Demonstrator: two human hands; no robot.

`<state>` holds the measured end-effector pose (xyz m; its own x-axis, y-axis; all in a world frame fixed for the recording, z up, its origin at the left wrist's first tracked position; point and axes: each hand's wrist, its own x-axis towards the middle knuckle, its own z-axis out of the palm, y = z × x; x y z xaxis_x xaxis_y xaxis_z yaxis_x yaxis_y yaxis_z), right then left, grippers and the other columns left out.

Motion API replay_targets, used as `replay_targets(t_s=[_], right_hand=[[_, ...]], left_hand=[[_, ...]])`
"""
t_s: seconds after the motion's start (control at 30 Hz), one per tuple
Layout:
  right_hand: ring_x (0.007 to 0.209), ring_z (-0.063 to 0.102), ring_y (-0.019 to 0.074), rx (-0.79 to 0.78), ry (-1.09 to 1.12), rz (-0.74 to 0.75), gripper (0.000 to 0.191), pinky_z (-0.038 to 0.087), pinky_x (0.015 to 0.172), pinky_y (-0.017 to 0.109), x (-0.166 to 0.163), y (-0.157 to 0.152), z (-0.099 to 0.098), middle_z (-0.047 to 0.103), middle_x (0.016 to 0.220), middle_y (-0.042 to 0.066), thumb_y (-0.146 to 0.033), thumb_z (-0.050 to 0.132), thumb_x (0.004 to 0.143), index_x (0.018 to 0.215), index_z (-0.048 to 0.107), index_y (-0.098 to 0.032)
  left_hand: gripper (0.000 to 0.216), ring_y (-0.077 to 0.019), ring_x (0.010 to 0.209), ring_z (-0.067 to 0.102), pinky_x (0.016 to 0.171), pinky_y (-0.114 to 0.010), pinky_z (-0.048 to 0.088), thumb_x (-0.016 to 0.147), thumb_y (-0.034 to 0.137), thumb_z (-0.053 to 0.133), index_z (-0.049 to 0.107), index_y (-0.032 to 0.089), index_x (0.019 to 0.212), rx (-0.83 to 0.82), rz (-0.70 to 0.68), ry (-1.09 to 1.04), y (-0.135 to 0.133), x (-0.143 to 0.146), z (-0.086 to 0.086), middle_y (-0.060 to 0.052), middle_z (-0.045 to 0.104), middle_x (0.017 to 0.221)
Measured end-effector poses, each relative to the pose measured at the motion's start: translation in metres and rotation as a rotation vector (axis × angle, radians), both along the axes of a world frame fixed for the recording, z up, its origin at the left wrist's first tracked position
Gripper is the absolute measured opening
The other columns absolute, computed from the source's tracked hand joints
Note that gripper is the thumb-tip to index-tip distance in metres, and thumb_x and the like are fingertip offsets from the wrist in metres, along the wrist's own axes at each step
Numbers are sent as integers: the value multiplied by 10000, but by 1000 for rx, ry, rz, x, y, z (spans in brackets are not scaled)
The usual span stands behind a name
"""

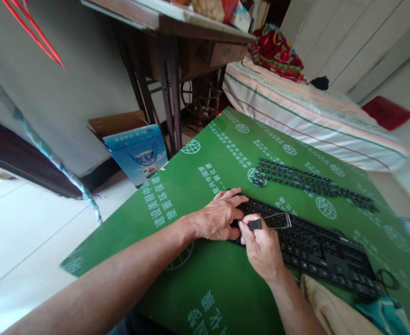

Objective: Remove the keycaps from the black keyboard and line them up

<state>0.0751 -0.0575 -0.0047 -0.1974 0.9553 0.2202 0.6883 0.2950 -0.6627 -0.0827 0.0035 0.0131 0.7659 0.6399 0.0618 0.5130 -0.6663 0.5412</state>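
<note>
A black keyboard [316, 246] lies across the green board, with many keycaps off its left and middle parts and others still seated toward its right end. My left hand [222, 214] spans the keyboard's left end, fingers over the far side and thumb by the near edge, gripping it. In my right hand [263, 246] is a wire keycap puller [254, 224], closed in by thumb and fingers at its black handle. Its wire loops point right, above the keys. Beyond the keyboard, loose black keycaps [295, 177] lie in several rows. What is under my left fingers is hidden.
The green printed board [198, 172] fills the middle. A tan cloth [327, 302] and a teal cloth [382, 314] lie at the near right, by a coiled cable [388, 279]. Behind are a blue carton [138, 153], a wooden table [205, 32] and a bed [306, 111].
</note>
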Motion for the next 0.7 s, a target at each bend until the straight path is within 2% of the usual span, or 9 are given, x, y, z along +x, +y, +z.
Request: replay_targets(t_s=[0.27, 0.47, 0.57, 0.7], right_hand=[[469, 527, 105, -50, 180, -48, 174, 405, 509, 204, 6, 1, -3, 529, 520, -33, -324, 408, 897, 805, 479, -195], [436, 476, 88, -141, 360, -78, 187, 395, 464, 194, 8, 5, -2, 502, 515, -53, -351, 435, 887, 815, 482, -186], [427, 464, 85, -149, 439, -100, 189, 393, 447, 195, 7, 5, -3, 504, 521, -53, -361, 451, 880, 832, 485, -181], [439, 477, 87, -120, 493, -109, 191, 408, 449, 200, 6, 5, -2, 525, 546, -44, -364, 463, 875, 834, 496, -181]], left_hand=[[234, -365, 1346, 196, 1039, -566, 218, 756, 278, 639, 663, 175, 965, -27, 0, -36, -1, 0, 3, -129, 426, 1386], [179, -346, 1339, 233, 1024, -586, 205, 778, 300, 632, 675, 200, 920, -53, 11, -69, 3, -3, 1, -113, 434, 1384], [155, -311, 1317, 298, 1036, -581, 160, 766, 277, 650, 683, 221, 906, -53, 31, -117, 5, -3, 0, -102, 488, 1341], [158, -238, 1185, 485, 1050, -449, 229, 784, 246, 630, 679, 198, 927, -52, -15, -244, 7, -2, 0, -90, 617, 1181]])
